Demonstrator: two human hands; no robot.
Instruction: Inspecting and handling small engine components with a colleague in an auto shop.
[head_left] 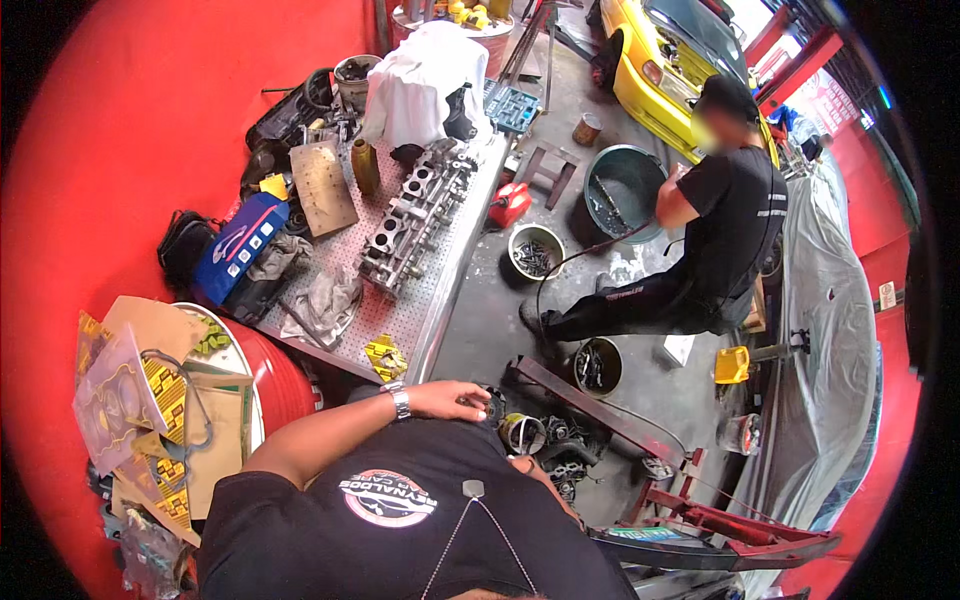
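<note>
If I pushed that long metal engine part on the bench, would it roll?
Probably not: the engine part looks blocky and lies lengthwise along the bench. Its solid-looking metal suggests it's heavy, and likely stiff.

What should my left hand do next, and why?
Perhaps ease your left hand closer around the dark part beside it: the fingers are loosely bent at its edge, with no firm grip showing, though contact is hard to tell.
</note>
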